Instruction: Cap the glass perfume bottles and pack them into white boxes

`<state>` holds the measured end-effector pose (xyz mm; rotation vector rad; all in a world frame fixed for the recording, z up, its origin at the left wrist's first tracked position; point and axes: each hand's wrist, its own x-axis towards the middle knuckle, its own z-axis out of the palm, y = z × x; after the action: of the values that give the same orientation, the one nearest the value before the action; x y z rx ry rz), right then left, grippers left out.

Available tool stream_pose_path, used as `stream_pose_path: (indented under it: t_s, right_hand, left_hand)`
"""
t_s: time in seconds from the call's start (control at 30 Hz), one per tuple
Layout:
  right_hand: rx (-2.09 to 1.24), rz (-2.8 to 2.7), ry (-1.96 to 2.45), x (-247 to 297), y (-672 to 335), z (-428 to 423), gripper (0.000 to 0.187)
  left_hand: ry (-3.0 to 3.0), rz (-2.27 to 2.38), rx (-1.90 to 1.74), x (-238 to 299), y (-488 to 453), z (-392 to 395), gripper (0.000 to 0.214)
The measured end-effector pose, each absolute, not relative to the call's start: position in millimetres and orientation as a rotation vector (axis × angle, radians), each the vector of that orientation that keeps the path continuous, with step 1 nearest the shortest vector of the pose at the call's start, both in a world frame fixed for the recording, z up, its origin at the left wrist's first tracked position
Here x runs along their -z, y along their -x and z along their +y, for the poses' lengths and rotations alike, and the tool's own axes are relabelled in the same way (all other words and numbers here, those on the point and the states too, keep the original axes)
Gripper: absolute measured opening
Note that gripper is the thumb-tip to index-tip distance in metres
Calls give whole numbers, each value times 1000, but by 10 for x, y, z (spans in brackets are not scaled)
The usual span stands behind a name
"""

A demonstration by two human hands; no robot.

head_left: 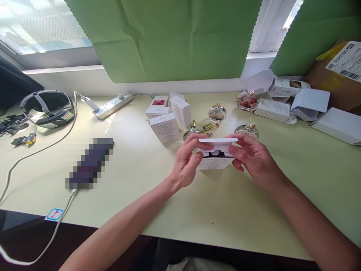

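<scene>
A small white box stands on the pale table, its top lid flap raised and a dark opening showing under it. My left hand grips the box's left side, fingers curled round it and thumb near the flap. My right hand holds the right side, fingertips on the flap's edge. Just behind the box lie round glass perfume bottles with gold caps, a loose gold cap and several tiny beads.
Closed white boxes stand at centre back. Flattened white cartons and a brown parcel fill the right. A power strip, black headset, white cable and a blurred dark object lie left.
</scene>
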<state>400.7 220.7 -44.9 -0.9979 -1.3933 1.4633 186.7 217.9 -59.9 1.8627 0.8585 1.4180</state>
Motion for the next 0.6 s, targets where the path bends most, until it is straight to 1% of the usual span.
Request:
stream_pose_path:
  t_s: [0.07,0.17,0.27,0.3,0.47,0.6]
  right_hand:
    - [-1434,-1420,1009,444,-3998,2201,28]
    - [-1426,-1431,990,414,-3986,2186,27]
    - [-1440,-1425,926,380,-3973,2171,23]
    - [-1442,-1424,905,374,-3972,2168,22]
    - [-1410,-1456,879,381,-3989,2154,23]
    - [-1321,-1508,849,385,-3976,2135,17]
  left_hand:
    - [-1865,854,-1434,594,-1874,2176,23]
    - [-1790,811,-1496,597,-1907,2169,7]
    - [-1719,740,-1551,607,-1941,2161,21]
    - [-1721,737,-1547,609,-1947,2160,22]
    - [-1723,760,-1495,606,-1938,2170,15]
    - [-1703,684,-1445,591,-1930,2183,16]
